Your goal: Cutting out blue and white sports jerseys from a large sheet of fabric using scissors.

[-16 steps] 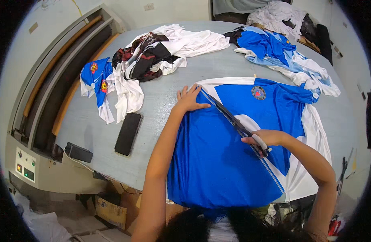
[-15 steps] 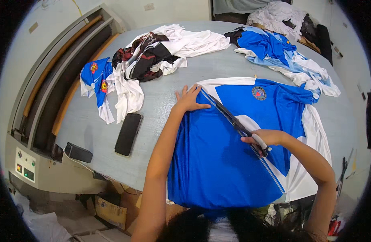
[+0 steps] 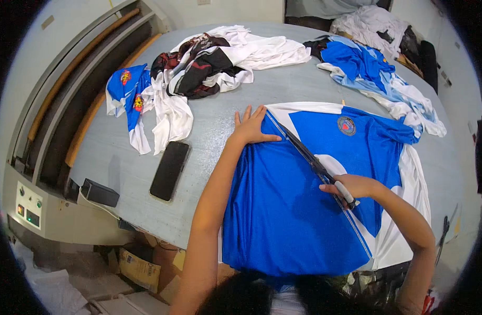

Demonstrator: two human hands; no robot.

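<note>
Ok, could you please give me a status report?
Right hand gripping scissors. Blue-and-white fabric under them, left hand at its far-left corner. Phone apart, at left.

Scissors (image 3: 314,163) are being partly covered by right hand (image 3: 355,186); round badge (image 3: 347,126) lettering is being rendered too small; jersey's (image 3: 288,215) near edge is being partly hidden by dark hair (image 3: 246,298); left arm (image 3: 201,226) is being cropped.

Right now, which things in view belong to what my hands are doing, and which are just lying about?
In use:
long black scissors, held in the right hand
shiny blue-and-white fabric, touched by the left hand

Apparently just lying about:
black rectangular phone
small black box
crumpled white, black and dark-red cloth
crumpled blue, light-blue and white cloth
</note>
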